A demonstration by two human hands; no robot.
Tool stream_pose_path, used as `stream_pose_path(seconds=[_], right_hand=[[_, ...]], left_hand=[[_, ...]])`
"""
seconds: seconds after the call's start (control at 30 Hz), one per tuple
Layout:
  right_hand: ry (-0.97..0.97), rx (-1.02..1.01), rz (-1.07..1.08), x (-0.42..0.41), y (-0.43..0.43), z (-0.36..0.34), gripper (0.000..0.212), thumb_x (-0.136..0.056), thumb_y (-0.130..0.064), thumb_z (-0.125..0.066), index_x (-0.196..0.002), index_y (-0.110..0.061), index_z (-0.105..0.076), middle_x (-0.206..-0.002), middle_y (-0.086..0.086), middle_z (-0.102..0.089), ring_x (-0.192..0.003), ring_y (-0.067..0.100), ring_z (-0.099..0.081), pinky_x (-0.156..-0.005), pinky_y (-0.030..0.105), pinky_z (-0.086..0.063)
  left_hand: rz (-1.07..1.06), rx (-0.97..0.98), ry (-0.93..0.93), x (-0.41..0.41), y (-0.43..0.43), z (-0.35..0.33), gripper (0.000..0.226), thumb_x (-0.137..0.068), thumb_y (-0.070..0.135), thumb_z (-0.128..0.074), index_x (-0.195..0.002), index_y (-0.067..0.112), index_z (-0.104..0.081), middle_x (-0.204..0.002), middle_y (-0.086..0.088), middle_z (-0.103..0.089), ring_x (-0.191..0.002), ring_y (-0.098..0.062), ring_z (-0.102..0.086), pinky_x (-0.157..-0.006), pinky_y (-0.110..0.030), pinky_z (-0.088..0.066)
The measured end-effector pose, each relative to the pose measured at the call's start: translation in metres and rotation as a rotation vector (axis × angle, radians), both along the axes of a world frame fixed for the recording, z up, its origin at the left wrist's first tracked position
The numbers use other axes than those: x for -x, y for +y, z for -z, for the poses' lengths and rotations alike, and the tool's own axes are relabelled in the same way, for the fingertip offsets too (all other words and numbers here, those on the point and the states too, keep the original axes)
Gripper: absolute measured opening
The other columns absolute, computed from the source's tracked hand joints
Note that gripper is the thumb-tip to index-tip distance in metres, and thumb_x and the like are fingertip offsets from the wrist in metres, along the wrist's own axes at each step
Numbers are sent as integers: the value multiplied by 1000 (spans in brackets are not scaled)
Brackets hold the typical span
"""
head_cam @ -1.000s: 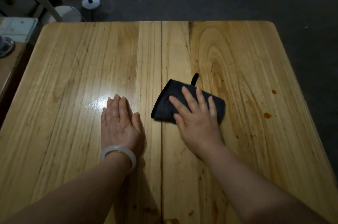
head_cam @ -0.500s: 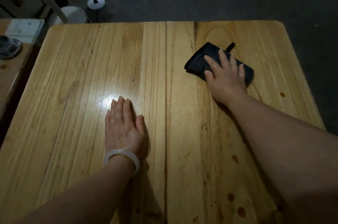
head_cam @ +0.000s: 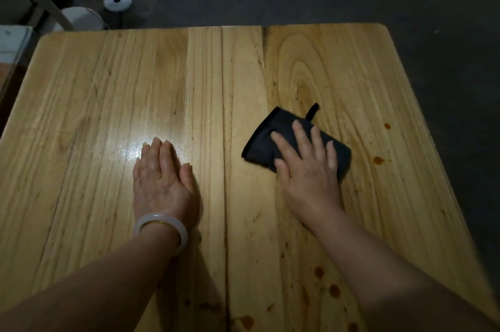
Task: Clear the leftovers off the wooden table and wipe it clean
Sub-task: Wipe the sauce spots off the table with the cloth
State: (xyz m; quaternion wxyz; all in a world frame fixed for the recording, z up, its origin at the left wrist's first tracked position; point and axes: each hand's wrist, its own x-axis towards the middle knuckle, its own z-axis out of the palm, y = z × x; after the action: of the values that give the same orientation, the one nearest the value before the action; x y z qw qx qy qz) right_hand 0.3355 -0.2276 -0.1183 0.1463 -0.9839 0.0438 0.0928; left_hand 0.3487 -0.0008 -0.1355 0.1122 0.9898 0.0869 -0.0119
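**Wiping in hand, spots not yet reached**

The dark folded cloth with a small loop at its far edge (head_cam: 259, 142) lies flat on the right half of the pale wooden bench (head_cam: 108, 88), just right of the centre seam. The right hand (head_cam: 305, 169) presses it down with fingers straight and spread over the fabric. Its palm sits at the cloth's near edge and its forearm runs back toward the near right corner.

No leftovers show on the bench, so clearing looks done and wiping is the step in hand. Reddish-brown spots (head_cam: 378, 160) dot the wood: two between the cloth and the right edge, more along the near edge. The next move likely calls for sliding the cloth right over those two with firm downward pressure.

The left hand (head_cam: 162, 180) lies flat on the left half with fingers straight and together, seemingly bracing. A white bangle (head_cam: 162, 226) circles its wrist.
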Motion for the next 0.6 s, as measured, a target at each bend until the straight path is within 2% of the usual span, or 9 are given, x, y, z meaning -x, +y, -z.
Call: stream_pose_path(seconds=[0.1, 0.2, 0.37, 0.47, 0.6], right_hand=[[-14, 5, -55, 32, 14, 2, 55, -98, -46, -13, -153, -43, -15, -165, -5, 3, -152, 22, 8, -120, 49, 6], [-26, 15, -105, 56, 28, 6, 52, -100, -44, -21, -152, -42, -20, -165, -4, -5, -152, 24, 1, -119, 52, -3], [-63, 32, -187, 63, 27, 12, 51, -99, -44, -29, -150, -40, -28, -163, -1, -17, -151, 28, -10, -116, 54, -9], [-50, 25, -220, 54, 22, 11, 51, -99, -47, -28, -150, -41, -28, -163, -2, -17, -151, 27, -9, -116, 54, -8], [-12, 19, -209, 28, 7, 6, 53, -98, -51, -18, -151, -45, -18, -165, -5, -3, -152, 24, 3, -119, 51, 4]], left_hand=[[4, 4, -8, 0, 0, 1, 55, -99, 33, -32, -148, 9, -22, -157, -8, -17, -146, -20, -6, -119, -36, -4], [5, 4, -11, 0, -1, 1, 55, -99, 32, -32, -148, 9, -22, -157, -9, -17, -146, -20, -6, -120, -37, -4], [11, 5, -14, 2, -1, 0, 55, -99, 33, -31, -148, 9, -22, -157, -8, -17, -146, -20, -6, -120, -36, -4], [6, 4, -15, 3, 2, 2, 55, -99, 33, -31, -148, 10, -21, -157, -7, -16, -146, -19, -6, -120, -35, -4], [5, -3, -7, 1, 2, 3, 56, -98, 33, -33, -147, 9, -23, -156, -8, -18, -145, -20, -8, -119, -36, -5]])
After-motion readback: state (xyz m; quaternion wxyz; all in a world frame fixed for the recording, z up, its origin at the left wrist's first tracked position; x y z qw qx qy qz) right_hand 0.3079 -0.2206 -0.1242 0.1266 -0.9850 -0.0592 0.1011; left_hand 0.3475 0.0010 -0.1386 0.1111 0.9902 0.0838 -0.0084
